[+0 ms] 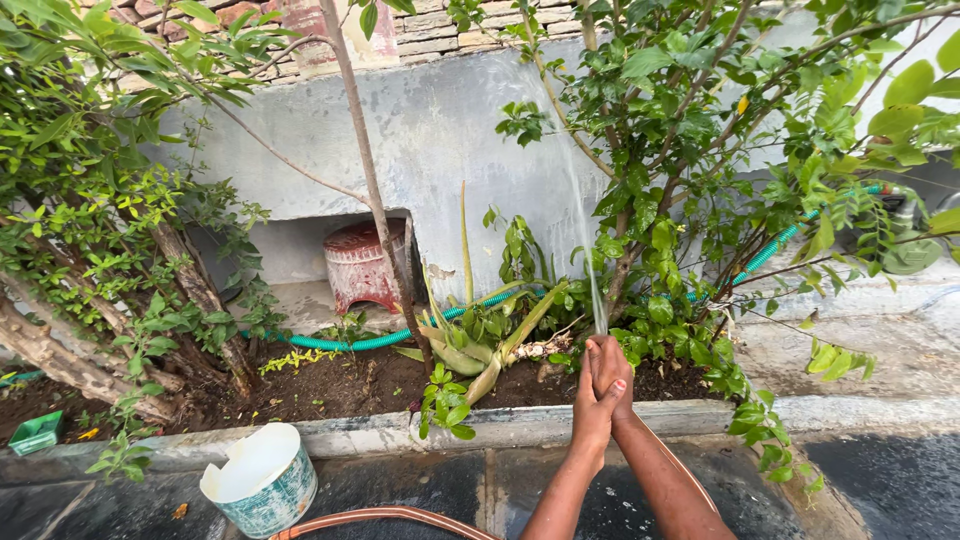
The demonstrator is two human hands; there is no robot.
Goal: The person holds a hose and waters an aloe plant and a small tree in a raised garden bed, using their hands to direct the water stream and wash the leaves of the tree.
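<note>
My left hand [590, 410] and my right hand [612, 368] are clasped together in front of the garden bed, both closed around the end of a hose. The hose end itself is hidden inside the hands. A thin jet of water [580, 210] shoots up from them toward the grey wall [440, 130] and the leafy shrub [700, 120]. An orange-brown hose [380, 516] curves across the wet paving at the bottom.
A concrete curb [360, 432] edges the soil bed. A green corrugated hose [370, 341] runs through the plants. A white bucket [262, 480] lies tilted on the paving at left. A red stool [362, 262] stands in the wall recess. A thin trunk [372, 180] rises in the middle.
</note>
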